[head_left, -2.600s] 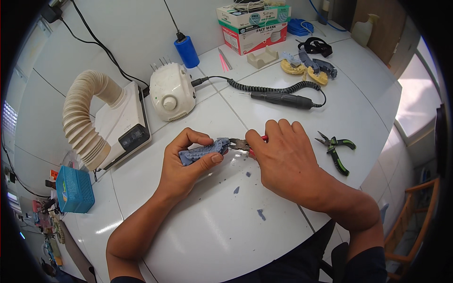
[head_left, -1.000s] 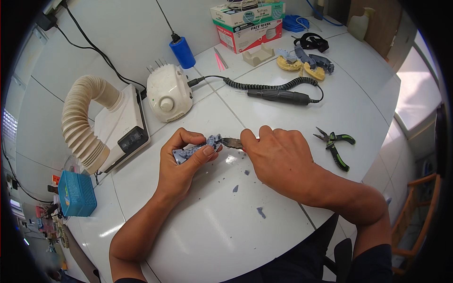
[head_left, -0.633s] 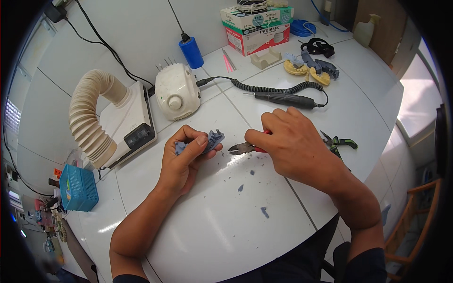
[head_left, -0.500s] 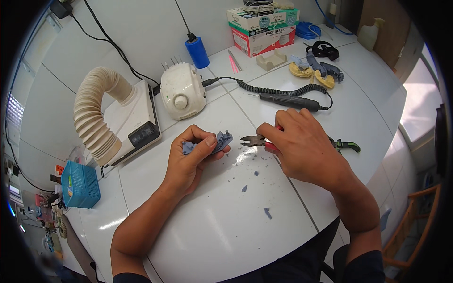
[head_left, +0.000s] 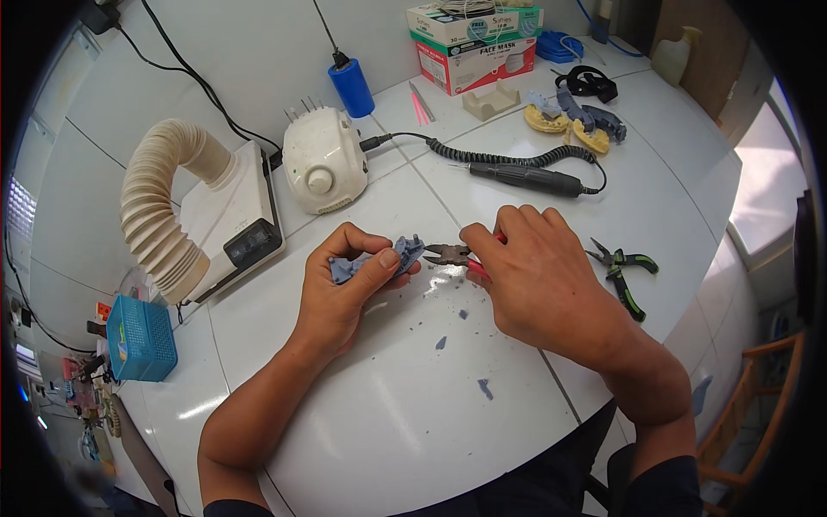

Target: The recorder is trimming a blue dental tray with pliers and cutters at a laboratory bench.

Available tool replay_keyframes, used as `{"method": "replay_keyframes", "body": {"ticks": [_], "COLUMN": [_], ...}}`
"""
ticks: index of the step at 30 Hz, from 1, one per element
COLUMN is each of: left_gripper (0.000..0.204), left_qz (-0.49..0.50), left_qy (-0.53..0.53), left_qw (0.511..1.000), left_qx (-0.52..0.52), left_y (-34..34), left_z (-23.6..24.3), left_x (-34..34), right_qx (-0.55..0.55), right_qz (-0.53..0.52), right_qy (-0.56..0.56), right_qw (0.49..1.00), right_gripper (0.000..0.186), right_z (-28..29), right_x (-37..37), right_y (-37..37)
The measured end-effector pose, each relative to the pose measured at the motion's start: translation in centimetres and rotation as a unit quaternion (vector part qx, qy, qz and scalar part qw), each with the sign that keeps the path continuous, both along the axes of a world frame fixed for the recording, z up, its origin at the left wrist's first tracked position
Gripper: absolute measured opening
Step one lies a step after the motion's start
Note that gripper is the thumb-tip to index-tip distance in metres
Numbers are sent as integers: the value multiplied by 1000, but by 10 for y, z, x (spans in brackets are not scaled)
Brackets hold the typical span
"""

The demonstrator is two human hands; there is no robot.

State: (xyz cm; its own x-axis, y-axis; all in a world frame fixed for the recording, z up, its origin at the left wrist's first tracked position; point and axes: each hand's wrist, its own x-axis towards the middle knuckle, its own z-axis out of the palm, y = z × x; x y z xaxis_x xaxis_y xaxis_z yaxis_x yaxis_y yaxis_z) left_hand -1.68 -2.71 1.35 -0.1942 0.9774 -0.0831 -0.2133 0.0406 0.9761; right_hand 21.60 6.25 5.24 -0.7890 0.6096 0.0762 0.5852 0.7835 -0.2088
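Note:
My left hand (head_left: 345, 302) grips a blue-grey, jagged moulded piece (head_left: 407, 253), its thumb across the front. My right hand (head_left: 534, 276) is closed on red-handled cutting pliers (head_left: 452, 257), whose metal jaws point left at the piece's right end, very close to it; I cannot tell if they touch. Several blue-grey scraps (head_left: 485, 388) and crumbs lie on the white tiled table (head_left: 379, 431) below my hands.
Green-handled pliers (head_left: 631, 293) lie right. A hose unit (head_left: 254, 241), blue basket (head_left: 142, 345) and white motor box (head_left: 319, 164) stand left and behind; a corded handpiece (head_left: 525, 179), yellow models (head_left: 590, 138), blue cylinder (head_left: 349, 88) and boxes (head_left: 469, 65) are at the back.
Since half a second ago, the pliers' jaws have moved leftward, closer to the piece. Earlier they were on its end, then drew away. More crumbs lie below than at first.

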Motion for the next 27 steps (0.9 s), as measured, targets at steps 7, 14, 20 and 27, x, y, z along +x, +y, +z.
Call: {"method": "replay_keyframes", "body": {"ticks": [7,14,20,27], "left_gripper": [23,29,44,45], "left_qz": [-10,-36,-48,-80], "left_qy": [27,44,53,68], "left_qw": [1000,998,997,994], "left_qx": [9,34,32,39], "left_y": [0,-2,-1,-1], "left_z": [-3,-4,-1,0], "left_x": [0,-2,1,1], "right_qx": [3,-5,67,115], "right_qz": [-11,-34,-62,-60], "right_qy": [-20,-24,-32,-53], "right_qw": [1000,999,995,990], "right_gripper": [23,22,24,37], "right_z": [1,1,-2,-5], "right_x": [-3,-8,-7,-6], "right_y": [-4,-12,-16,-14]}}
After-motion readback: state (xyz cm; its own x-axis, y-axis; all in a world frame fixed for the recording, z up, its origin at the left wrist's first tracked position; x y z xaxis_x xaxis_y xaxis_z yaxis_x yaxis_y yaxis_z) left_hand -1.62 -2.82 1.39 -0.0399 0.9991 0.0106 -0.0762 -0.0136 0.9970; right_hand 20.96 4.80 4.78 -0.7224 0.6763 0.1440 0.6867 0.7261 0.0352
